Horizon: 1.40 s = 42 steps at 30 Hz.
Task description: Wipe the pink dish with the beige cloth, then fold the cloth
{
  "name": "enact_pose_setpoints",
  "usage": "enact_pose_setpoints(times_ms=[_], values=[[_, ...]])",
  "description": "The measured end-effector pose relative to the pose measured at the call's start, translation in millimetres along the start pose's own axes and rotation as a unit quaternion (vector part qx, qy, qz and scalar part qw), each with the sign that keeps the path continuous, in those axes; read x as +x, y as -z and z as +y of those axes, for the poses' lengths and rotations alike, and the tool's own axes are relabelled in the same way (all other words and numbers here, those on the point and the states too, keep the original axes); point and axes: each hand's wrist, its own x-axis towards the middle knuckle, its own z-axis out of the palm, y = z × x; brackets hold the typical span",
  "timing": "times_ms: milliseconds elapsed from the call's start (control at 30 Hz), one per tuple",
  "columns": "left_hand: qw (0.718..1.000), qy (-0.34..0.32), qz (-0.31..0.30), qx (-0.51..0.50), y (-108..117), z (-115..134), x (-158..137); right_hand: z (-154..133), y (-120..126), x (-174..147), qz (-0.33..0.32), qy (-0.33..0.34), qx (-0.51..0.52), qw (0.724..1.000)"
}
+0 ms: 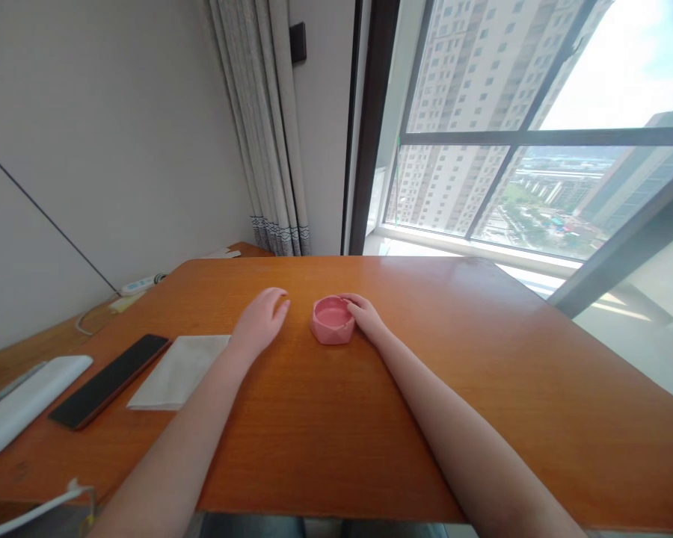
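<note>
A pink faceted ashtray (333,334) stands upright on the wooden table (325,433), in the middle of the view. My right hand (364,314) grips its right side, with fingers over the rim and the thumb at the wall. The bowl looks hollow, with nothing visible inside. To the left of the ashtray, my left hand (262,320) hovers over or rests on the table with fingers curved and apart from the thumb. Nothing is in it, and a gap separates it from the ashtray.
Left of my left forearm lies a flat white cloth or paper (173,373). Beyond it are a long black slab (112,379) and a white rounded device (31,403). A power strip (140,285) sits by the wall. A white cable (39,512) crosses the near left corner.
</note>
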Motion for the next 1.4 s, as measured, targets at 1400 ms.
enact_pose_setpoints(times_ms=[1400], values=[[0.921,0.010,0.083,-0.379,-59,65,6,-83,4,-45,0.144,-0.014,0.107,0.984]])
